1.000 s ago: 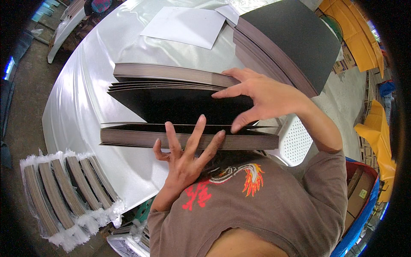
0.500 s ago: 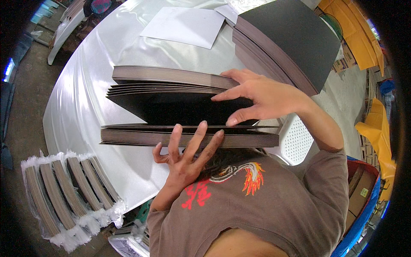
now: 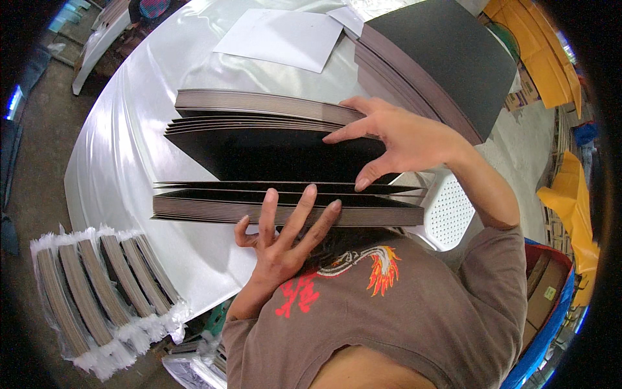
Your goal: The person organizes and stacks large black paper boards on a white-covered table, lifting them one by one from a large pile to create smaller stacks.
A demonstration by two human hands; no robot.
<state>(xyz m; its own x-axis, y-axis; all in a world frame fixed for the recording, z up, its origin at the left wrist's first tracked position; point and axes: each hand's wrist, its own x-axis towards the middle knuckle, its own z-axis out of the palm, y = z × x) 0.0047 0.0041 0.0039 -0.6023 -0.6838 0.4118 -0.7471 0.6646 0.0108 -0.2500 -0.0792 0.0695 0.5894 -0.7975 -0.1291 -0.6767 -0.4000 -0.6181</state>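
Note:
Black boards with grey-brown edges stand on their edges in two bundles, with a gap between them. My right hand (image 3: pixel 405 139) grips the right end of the far bundle (image 3: pixel 259 104). Some of its fingers lie over the top and one reaches into the gap, against a black board face (image 3: pixel 272 152). Its thumb is spread toward a loose board at the near bundle (image 3: pixel 376 216). My left hand (image 3: pixel 282 246) has its fingers spread apart, resting against the near bundle's side and top edge.
The table has a shiny white cover (image 3: pixel 123 168). A white sheet (image 3: pixel 278 39) and a tall stack of black boards (image 3: pixel 447 58) lie at its far side. Plastic-wrapped bundles (image 3: pixel 91 285) stand at the left. A white perforated stool (image 3: pixel 447 211) is at the right.
The far bundle has shifted slightly away and to the right with my right hand. The thumb has moved right, and a loose board now stands apart above the near bundle. My left hand has hardly moved.

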